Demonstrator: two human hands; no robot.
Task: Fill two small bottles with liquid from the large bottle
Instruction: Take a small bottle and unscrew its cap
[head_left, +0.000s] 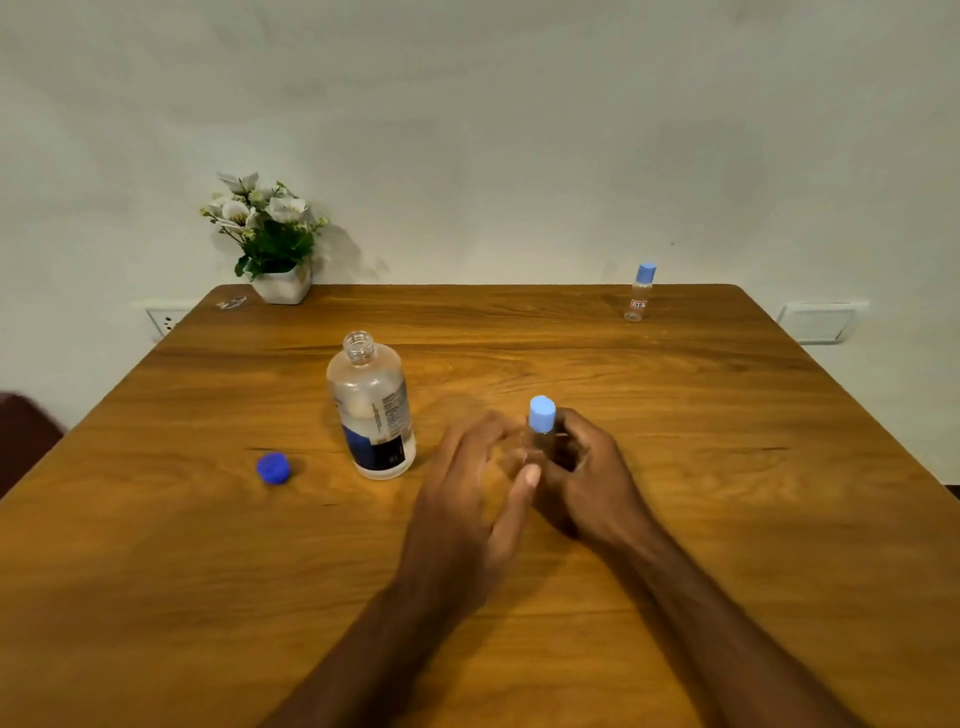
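The large clear bottle (374, 410) stands uncapped at the table's middle, with liquid inside and a dark blue label. Its dark blue cap (274, 467) lies on the wood to its left. My right hand (587, 467) is wrapped around a small clear bottle (540, 431) with a light blue cap, held upright just above the table. My left hand (478, 483) is beside it with fingers spread and blurred, its thumb close to the small bottle's lower part. A second small bottle (640, 292), capped in light blue, stands at the far right edge.
A white pot of artificial flowers (275, 244) stands at the table's far left corner, with a small object lying beside it. The wooden table (727, 467) meets a pale wall with sockets on both sides.
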